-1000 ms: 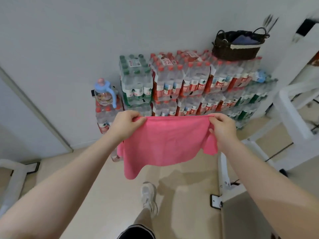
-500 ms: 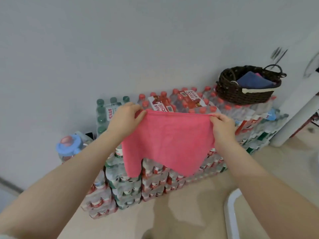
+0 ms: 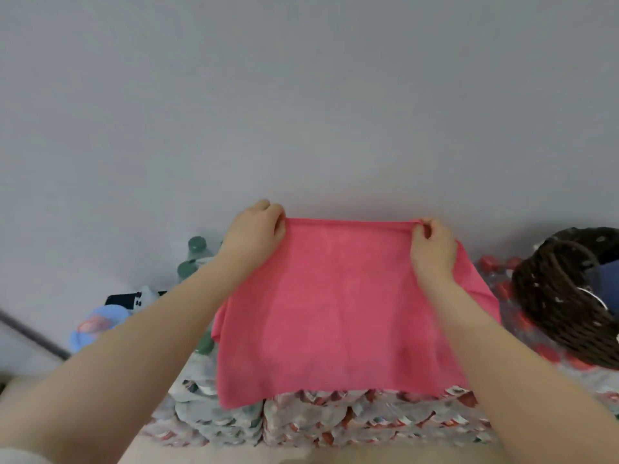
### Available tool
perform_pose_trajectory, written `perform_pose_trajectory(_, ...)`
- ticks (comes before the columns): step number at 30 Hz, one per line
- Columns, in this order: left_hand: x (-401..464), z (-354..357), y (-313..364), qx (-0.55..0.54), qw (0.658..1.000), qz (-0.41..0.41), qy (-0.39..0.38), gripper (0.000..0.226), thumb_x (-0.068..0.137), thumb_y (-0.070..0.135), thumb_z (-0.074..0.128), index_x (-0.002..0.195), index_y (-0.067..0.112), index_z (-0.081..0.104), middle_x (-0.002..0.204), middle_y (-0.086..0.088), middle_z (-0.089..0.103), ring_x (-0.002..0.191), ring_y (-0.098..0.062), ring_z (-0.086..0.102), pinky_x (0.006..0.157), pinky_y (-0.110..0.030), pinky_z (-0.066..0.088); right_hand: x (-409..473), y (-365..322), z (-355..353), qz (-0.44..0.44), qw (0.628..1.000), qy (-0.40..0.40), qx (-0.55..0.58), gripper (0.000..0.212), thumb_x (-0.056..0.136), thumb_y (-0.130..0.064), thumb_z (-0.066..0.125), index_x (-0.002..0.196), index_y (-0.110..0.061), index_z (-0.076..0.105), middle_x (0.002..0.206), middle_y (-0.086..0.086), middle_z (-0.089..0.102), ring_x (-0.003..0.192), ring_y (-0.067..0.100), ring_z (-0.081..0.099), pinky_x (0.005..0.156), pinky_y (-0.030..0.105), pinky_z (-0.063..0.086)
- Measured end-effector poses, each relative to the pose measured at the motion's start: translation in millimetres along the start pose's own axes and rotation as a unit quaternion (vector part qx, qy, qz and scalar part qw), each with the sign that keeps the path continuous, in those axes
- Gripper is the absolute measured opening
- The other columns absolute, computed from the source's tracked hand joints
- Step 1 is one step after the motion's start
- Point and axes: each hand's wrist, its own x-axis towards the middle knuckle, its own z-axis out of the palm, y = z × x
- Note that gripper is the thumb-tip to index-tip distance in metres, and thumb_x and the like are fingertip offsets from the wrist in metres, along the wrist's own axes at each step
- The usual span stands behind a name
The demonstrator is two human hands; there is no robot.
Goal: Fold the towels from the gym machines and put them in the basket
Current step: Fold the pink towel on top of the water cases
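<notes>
Head view: a person stood before stacked bottle packs [image 3: 351, 420], spreading a pink towel [image 3: 341, 316] over them, the grey wall [image 3: 301, 95] behind.
Left hand: the left hand [image 3: 256, 234] pinched the towel's far corner at 10 o'clock, fingers curled round the hem.
Right hand: the right hand [image 3: 433, 251] pinched the opposite far corner at 2 o'clock, thumb and fingers closed on the fabric.
Towel: it lay at frame centre, its far edge stretched taut between the hands, its near edge draped over the front of the packs at 6 o'clock.
Step in hand: apparently laying the cloth flat before the first fold; keeping the far edge tight and level, and the corners matched, would probably give a square fold.
Basket: the dark woven basket [image 3: 556, 296] sat on the packs at 3 o'clock, just beside the towel.
Basket contents: a dark blue cloth [image 3: 608, 283] showed inside; the rest was cut off by the frame.
Left margin: green bottle caps [image 3: 196, 244] and a blue-lidded jug [image 3: 97, 324] stood at 9 o'clock.
</notes>
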Motion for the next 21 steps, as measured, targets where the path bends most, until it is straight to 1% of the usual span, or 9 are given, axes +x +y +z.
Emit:
perform_pose_trajectory(2,11.9,7.1,-8.6,-0.009,0.999,-0.023,-0.028,0.028,0.092,0.018,0.047,0.117,0.006,0.054,0.114,-0.015,0.056,0.103,-0.032,0.057,0.086,-0.037,0.044,16.0,5.0,14.4,-0.028,0.998,-0.037,-0.053,0.028,0.086,0.000,0.048,0.110,0.003,0.060,0.116,0.025,0.060,0.113,0.036,0.053,0.096,0.036,0.035)
perform_pose_trajectory(5,5.8,21.4,-32.0,-0.002,0.988,-0.081,-0.128,0.039,0.091,0.025,0.051,0.127,0.010,0.045,0.118,-0.010,0.056,0.109,-0.030,0.055,0.091,-0.038,0.044,12.6,6.9,39.3,-0.093,0.983,-0.102,-0.123,0.035,0.082,-0.001,0.050,0.117,-0.002,0.056,0.129,0.022,0.049,0.125,0.036,0.040,0.106,0.035,0.026)
perform_pose_trajectory(7,-7.1,24.5,-47.0,0.010,0.981,-0.114,-0.155,0.043,0.091,0.029,0.052,0.129,0.012,0.043,0.124,-0.008,0.054,0.112,-0.028,0.054,0.094,-0.040,0.044,-4.1,-5.8,57.7,-0.168,0.970,-0.142,-0.104,0.030,0.080,-0.003,0.048,0.107,-0.002,0.061,0.123,0.021,0.052,0.119,0.036,0.045,0.101,0.032,0.028)
perform_pose_trajectory(9,-21.3,21.5,-60.0,0.008,0.980,-0.138,-0.144,0.040,0.091,0.030,0.051,0.127,0.012,0.046,0.123,-0.007,0.054,0.110,-0.025,0.053,0.092,-0.037,0.044,-25.4,-29.5,75.0,-0.235,0.946,-0.218,-0.044,0.028,0.075,-0.005,0.044,0.093,-0.002,0.065,0.104,0.019,0.062,0.102,0.033,0.056,0.089,0.027,0.035)
perform_pose_trajectory(11,-37.4,14.8,-71.4,-0.009,0.978,-0.163,-0.130,0.033,0.090,0.029,0.054,0.117,0.010,0.054,0.110,-0.005,0.054,0.098,-0.021,0.052,0.082,-0.030,0.042,-49.8,-56.8,91.0,-0.283,0.900,-0.331,-0.009,0.021,0.080,-0.001,0.049,0.089,-0.002,0.068,0.092,0.016,0.067,0.088,0.029,0.060,0.080,0.026,0.038)
perform_pose_trajectory(13,-54.9,8.1,-83.2,-0.015,0.976,-0.164,-0.144,0.023,0.089,0.026,0.056,0.103,0.008,0.059,0.095,-0.001,0.050,0.089,-0.018,0.050,0.074,-0.024,0.035,-76.3,-81.4,105.4,-0.316,0.841,-0.440,-0.004,0.017,0.086,-0.004,0.053,0.095,-0.005,0.068,0.095,0.012,0.068,0.083,0.021,0.058,0.078,0.028,0.042)
perform_pose_trajectory(16,-76.7,-3.2,-102.5,-0.031,0.973,-0.121,-0.194,0.014,0.088,0.014,0.054,0.096,0.008,0.064,0.090,0.000,0.049,0.090,-0.020,0.053,0.076,-0.024,0.036,-110.0,-101.3,126.0,-0.389,0.725,-0.564,-0.071,0.021,0.087,-0.016,0.058,0.105,-0.013,0.066,0.107,0.005,0.064,0.091,0.015,0.055,0.084,0.030,0.044)
perform_pose_trajectory(18,-83.1,-11.0,-112.7,-0.061,0.970,-0.100,-0.215,0.015,0.089,0.011,0.053,0.097,0.010,0.066,0.093,-0.003,0.053,0.088,-0.019,0.053,0.078,-0.024,0.038,-121.2,-105.2,134.5,-0.429,0.669,-0.593,-0.127,0.023,0.082,-0.024,0.063,0.104,-0.016,0.066,0.112,0.001,0.058,0.101,0.018,0.053,0.088,0.033,0.043)
perform_pose_trajectory(21,-85.6,-14.6,-121.2,-0.097,0.965,-0.080,-0.231,0.016,0.090,0.015,0.053,0.100,0.013,0.065,0.098,-0.001,0.053,0.090,-0.016,0.053,0.079,-0.020,0.037,-126.9,-105.9,138.7,-0.456,0.653,-0.578,-0.177,0.015,0.080,-0.033,0.066,0.088,-0.021,0.067,0.095,-0.006,0.051,0.093,0.014,0.044,0.081,0.032,0.041)
